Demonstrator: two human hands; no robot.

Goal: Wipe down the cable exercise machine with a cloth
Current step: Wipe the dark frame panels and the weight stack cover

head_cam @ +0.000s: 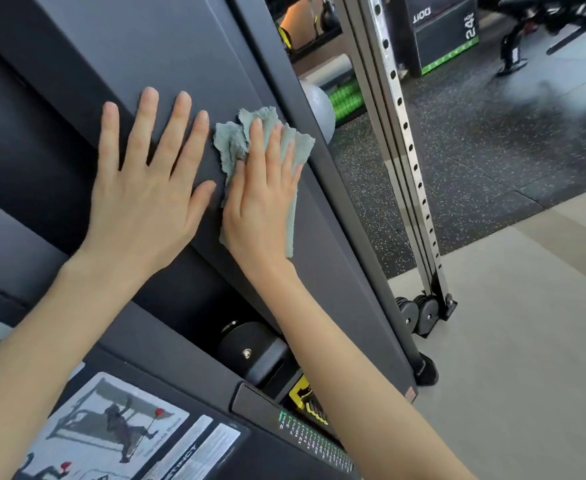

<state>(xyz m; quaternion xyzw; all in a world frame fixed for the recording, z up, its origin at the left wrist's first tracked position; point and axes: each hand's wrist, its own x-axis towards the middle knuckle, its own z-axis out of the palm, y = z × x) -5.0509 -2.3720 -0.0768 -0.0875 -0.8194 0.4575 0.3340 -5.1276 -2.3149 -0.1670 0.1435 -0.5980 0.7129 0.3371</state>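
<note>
**While one palm braces, the other presses the cloth**

Where the frame cuts off at the lower left, an instruction placard (104, 434) shows drawn figures exercising. Its small print is too blurred to read, and the silver labels beside it run out of frame.

Above it the left hand (142, 202) lies flat on the dark grey panel of the cable machine (180, 46), fingers spread and straight, holding nothing. Just beside it, thumb nearly touching, the right hand (260, 209) presses a crumpled pale green cloth (229, 140) against the same panel. Its fingers lie straight over the fabric and its thumb is partly buried in the folds. The cloth's frayed edges show above the fingertips and along the outer side of the hand.

Both forearms cross the lower part of the machine. Between them sits a black roller (250, 344), half hidden in a recess. The right forearm covers part of a yellow warning label (300, 393) and a strip of weight numbers (319, 445) — the digits are too small to make out with certainty.

Further right, a grey ball (315, 109) is mostly hidden behind the panel's edge. Next comes a tilted upright with a row of holes (402, 133) and black pulley wheels (419, 313) at its base. Beyond, on speckled rubber floor (475, 161), stands a black box (447, 32) marked "24" — its other lettering is unclear. A bench (544, 19) is cut off at the top right corner.
</note>
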